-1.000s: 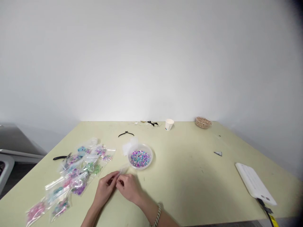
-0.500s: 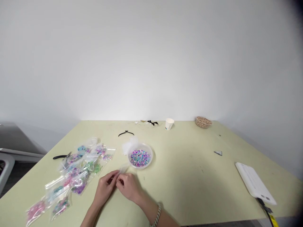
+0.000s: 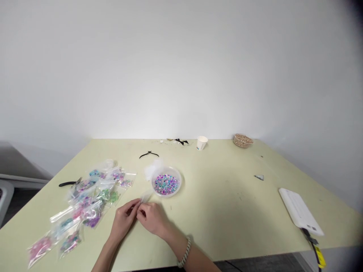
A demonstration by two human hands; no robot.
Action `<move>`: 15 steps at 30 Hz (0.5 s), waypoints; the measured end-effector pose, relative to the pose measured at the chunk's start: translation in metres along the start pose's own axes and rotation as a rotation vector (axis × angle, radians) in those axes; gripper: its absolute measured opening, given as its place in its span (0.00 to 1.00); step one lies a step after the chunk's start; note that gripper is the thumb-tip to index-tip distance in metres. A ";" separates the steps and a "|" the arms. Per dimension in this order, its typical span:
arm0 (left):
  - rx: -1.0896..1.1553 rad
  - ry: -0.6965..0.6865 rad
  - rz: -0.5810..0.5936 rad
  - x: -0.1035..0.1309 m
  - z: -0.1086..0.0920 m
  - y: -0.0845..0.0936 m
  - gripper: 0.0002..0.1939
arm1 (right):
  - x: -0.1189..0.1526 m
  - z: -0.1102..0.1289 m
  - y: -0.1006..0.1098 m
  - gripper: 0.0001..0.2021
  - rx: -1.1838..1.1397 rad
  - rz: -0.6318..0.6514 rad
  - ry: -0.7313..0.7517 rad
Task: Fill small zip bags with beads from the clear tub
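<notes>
in the head view, my left hand [image 3: 124,220] and right hand [image 3: 152,219] meet low over the pale green tabletop [image 3: 215,196], fingertips closed on a small translucent film [image 3: 146,196] that sticks out toward the bead bowl [image 3: 167,195]. bags of coloured beads [image 3: 65,226] overlap on my left, near black-handled pliers [image 3: 67,184]. a paper cup [image 3: 201,144] sits by the plain pale wall [image 3: 181,68], and a white device [image 3: 300,212] lies at far right. dark floor [image 3: 263,261] shows below the near edge.
</notes>
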State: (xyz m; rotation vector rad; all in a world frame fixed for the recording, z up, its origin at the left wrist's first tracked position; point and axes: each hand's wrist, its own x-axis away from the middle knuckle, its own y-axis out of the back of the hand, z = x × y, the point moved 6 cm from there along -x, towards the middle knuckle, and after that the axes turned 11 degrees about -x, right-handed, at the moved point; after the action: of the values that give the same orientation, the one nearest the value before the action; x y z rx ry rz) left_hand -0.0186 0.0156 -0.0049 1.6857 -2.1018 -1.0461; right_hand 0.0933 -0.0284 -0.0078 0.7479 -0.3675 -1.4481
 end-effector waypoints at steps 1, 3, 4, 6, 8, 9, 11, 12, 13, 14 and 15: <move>0.004 0.001 -0.005 0.000 0.000 0.000 0.14 | 0.000 0.001 0.000 0.09 -0.003 -0.002 0.005; 0.014 -0.001 -0.013 0.000 0.002 -0.001 0.14 | 0.000 0.001 0.001 0.09 -0.010 -0.008 0.009; 0.019 -0.002 -0.016 0.000 0.003 -0.001 0.14 | -0.001 0.001 0.000 0.09 -0.015 -0.011 0.007; 0.025 -0.003 -0.021 0.000 0.005 -0.001 0.14 | -0.001 -0.001 0.000 0.09 -0.027 -0.021 -0.001; 0.028 -0.005 -0.021 0.001 0.008 -0.002 0.14 | -0.002 -0.003 0.000 0.09 -0.047 -0.036 -0.008; 0.030 -0.007 -0.019 0.001 0.009 -0.002 0.14 | -0.002 -0.004 0.000 0.09 -0.061 -0.045 -0.010; 0.034 -0.013 -0.014 0.002 0.011 -0.003 0.13 | -0.002 -0.005 0.000 0.10 -0.094 -0.060 -0.015; 0.036 -0.017 -0.015 0.003 0.011 -0.003 0.13 | -0.003 -0.006 0.000 0.10 -0.109 -0.067 -0.018; 0.037 -0.020 -0.018 0.003 0.011 -0.003 0.13 | -0.003 -0.006 0.000 0.10 -0.123 -0.075 -0.021; 0.039 -0.023 -0.025 0.003 0.010 -0.002 0.13 | -0.003 -0.007 -0.001 0.10 -0.136 -0.083 -0.023; 0.042 -0.024 -0.032 0.004 0.009 -0.001 0.13 | -0.003 -0.007 -0.001 0.11 -0.146 -0.091 -0.026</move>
State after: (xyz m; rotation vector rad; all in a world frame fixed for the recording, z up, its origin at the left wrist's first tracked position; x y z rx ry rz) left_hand -0.0243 0.0157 -0.0133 1.7405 -2.1325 -1.0437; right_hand 0.0972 -0.0233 -0.0128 0.6348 -0.2469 -1.5535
